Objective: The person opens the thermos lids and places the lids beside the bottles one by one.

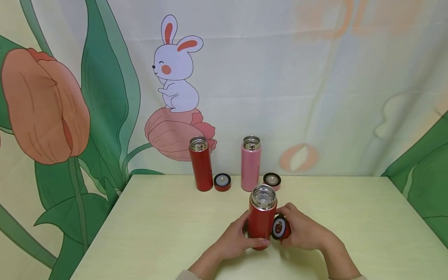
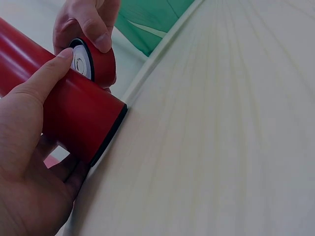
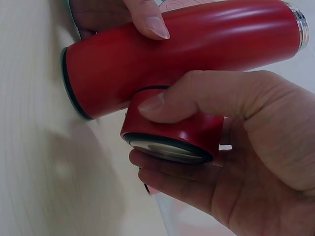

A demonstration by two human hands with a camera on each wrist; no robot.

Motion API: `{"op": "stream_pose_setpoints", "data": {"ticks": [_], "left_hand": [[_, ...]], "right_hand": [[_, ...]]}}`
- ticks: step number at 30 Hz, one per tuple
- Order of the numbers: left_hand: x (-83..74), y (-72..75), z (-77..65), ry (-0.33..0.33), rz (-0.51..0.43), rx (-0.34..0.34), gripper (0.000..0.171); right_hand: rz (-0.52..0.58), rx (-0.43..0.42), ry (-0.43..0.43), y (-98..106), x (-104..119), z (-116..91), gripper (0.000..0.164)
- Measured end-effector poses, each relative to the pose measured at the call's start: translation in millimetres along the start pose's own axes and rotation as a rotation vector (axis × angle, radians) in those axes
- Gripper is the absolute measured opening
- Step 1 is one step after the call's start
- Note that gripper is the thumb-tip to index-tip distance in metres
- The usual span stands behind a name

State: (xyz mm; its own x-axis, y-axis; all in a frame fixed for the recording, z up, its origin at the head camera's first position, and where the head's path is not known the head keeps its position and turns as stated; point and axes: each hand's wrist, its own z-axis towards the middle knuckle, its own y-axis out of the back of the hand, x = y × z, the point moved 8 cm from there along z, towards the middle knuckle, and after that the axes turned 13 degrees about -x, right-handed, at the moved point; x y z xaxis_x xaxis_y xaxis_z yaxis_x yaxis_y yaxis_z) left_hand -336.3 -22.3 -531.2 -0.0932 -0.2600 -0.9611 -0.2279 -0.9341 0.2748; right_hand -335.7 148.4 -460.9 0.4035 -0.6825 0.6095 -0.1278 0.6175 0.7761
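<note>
A red thermos bottle (image 1: 260,223) with an uncovered steel mouth stands near the front of the table. My left hand (image 1: 233,240) grips its lower part, the thumb across the front in the left wrist view. Beside the bottle, my right hand (image 1: 304,229) holds a red lid (image 3: 172,118) tipped on its side, thumb on its red wall. The lid's pale inner face (image 2: 81,61) is turned toward the bottle in the left wrist view. In the right wrist view the lid overlaps the bottle's lower side.
At the back of the table (image 1: 157,217) stand another red bottle (image 1: 202,169) and a pink bottle (image 1: 250,167), both uncovered. A red lid (image 1: 222,182) and a pink lid (image 1: 272,180) lie upturned to their right. Behind hangs a printed cloth (image 1: 245,77).
</note>
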Motion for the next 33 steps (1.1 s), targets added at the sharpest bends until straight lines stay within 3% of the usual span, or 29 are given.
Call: {"op": "stream_pose_setpoints", "data": {"ticks": [8,25,33], "left_hand": [[0.2,-0.6,-0.3,0.002,-0.008,0.001,0.08],[0.3,-0.1,-0.3,0.003,-0.001,-0.009,0.078],[1.0,0.3,0.2,-0.005,0.004,-0.008,0.077]], "right_hand": [[0.025,0.009,-0.002,1,0,0,0.059],[-0.033,-0.058,0.047,12,3,-1,0.058],[-0.041,-0.057,-0.001,12,-3,0,0.06]]}}
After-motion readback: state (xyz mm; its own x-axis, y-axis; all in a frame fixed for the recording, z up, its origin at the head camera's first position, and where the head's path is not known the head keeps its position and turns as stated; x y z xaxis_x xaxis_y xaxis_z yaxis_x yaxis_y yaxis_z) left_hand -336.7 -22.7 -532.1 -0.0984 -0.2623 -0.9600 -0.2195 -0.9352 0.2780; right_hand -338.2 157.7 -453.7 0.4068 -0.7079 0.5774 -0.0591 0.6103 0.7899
